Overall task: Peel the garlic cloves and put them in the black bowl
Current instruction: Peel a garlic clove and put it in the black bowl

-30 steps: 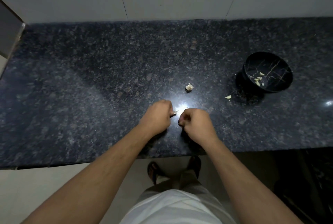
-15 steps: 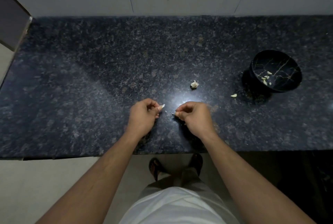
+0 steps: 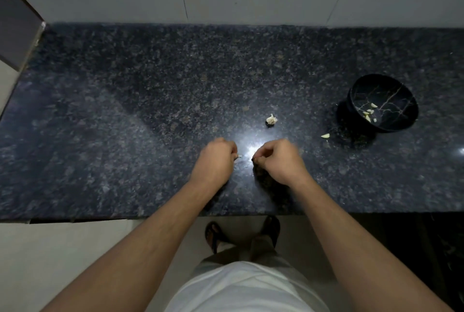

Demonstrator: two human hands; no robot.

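On the dark granite table (image 3: 125,123), near its front edge, both hands curl: the left hand (image 3: 216,161) pinches a clove sliver (image 3: 238,157); the right hand's (image 3: 278,161) grip contents are unclear. The black bowl (image 3: 391,125) sits toward the right edge, nearer the right hand.

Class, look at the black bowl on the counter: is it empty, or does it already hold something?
Not empty. The bowl holds a few pale garlic pieces on its near side. One more clove lies outside it on the counter.
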